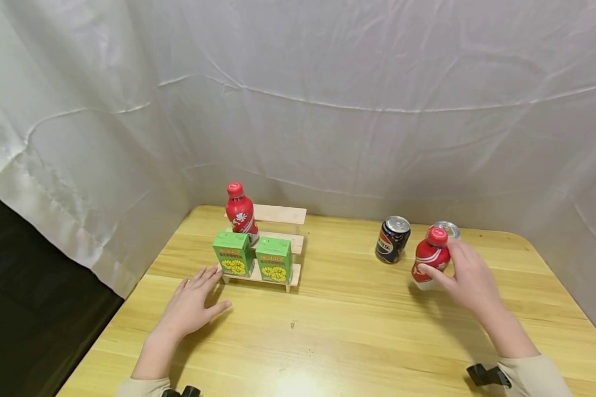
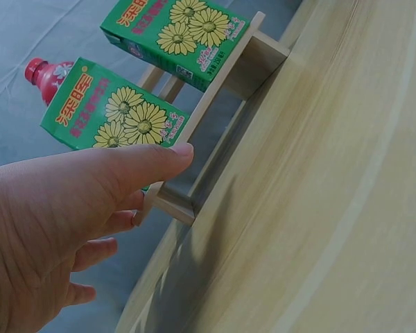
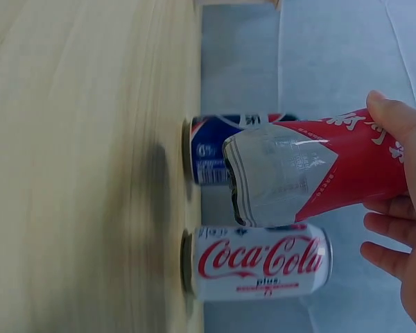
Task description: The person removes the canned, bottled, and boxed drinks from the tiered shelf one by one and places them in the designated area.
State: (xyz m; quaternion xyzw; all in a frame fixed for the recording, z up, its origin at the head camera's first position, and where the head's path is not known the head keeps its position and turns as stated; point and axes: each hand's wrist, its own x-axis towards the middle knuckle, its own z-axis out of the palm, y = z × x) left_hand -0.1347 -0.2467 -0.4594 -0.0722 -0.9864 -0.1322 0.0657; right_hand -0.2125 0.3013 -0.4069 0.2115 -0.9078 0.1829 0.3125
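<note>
My right hand (image 1: 474,278) grips a red bottle (image 1: 431,258) near its top; in the right wrist view the bottle (image 3: 326,170) is off the table, its base in front of the cans. My left hand (image 1: 191,303), fingers spread, is by the left front corner of a small wooden rack (image 1: 296,274). On the rack's front step stand two green boxes (image 1: 233,255) (image 1: 274,261), with another red bottle (image 1: 240,214) behind them. In the left wrist view the left thumb is at the rack's edge, below a green box (image 2: 111,111).
A dark blue can (image 1: 393,239) stands left of the held bottle. Behind that bottle is a silver-topped can (image 1: 447,228), with white Coca-Cola sides (image 3: 263,263) in the right wrist view. A pale curtain (image 1: 338,110) hangs along the back of the wooden table (image 1: 328,331).
</note>
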